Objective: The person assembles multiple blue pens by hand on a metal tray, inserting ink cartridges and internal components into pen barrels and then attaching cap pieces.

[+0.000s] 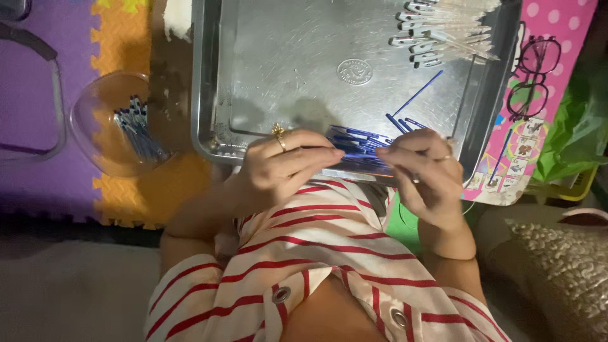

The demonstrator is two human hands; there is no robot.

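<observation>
Black glasses [532, 76] on pink dotted mat [563, 25], green bag [579, 136]

I see a foam mat [120, 196], purple and orange, carrying it all. Far centre sits a steel tray [209, 95]; left of it, a clear bowl [95, 107]. A pink sheet [557, 25] lies right.

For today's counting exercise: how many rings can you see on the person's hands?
2: a gold ring on the left hand, and a thin band on the right hand. Others may be hidden.
</observation>
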